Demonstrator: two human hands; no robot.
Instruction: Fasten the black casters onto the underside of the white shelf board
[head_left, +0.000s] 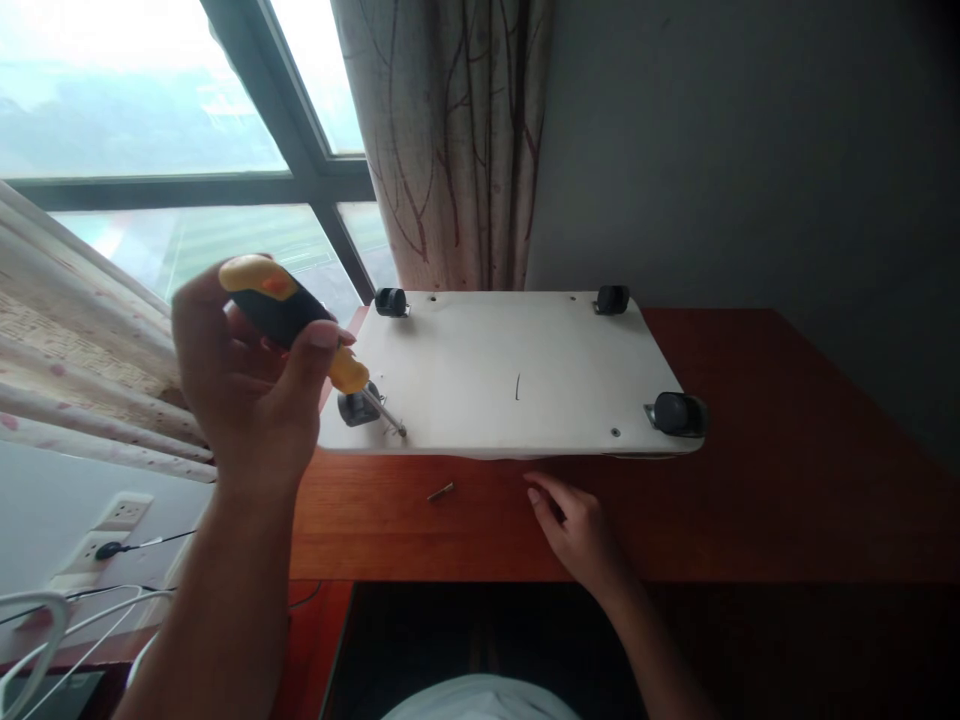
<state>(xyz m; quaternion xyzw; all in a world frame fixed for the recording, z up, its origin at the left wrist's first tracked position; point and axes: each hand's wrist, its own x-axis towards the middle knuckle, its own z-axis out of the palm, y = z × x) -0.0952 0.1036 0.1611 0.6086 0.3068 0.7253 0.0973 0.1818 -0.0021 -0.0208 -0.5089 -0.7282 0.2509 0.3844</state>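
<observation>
My left hand (pixel 259 390) is closed around the yellow-and-black handle of a screwdriver (pixel 281 310). Its shaft slants down to the right, and the tip meets a white board (pixel 465 360) at the front left hole, beside a black caster (pixel 358 405). Other black casters sit at the board's back left (pixel 391 302), back right (pixel 613 299) and front right (pixel 679 413) corners. On the wooden table, just before the board's front edge, rests my right hand (pixel 574 525), thumb and forefinger apart, holding nothing visible. A small metal screw or bolt (pixel 441 491) lies left of it.
The reddish-brown table (pixel 795 430) extends right of the board. Behind stand a patterned curtain (pixel 457 140) and a grey wall (pixel 735 140); a window (pixel 135 90) is at the left. Wall sockets (pixel 124 512) and white cables (pixel 56 640) are at lower left.
</observation>
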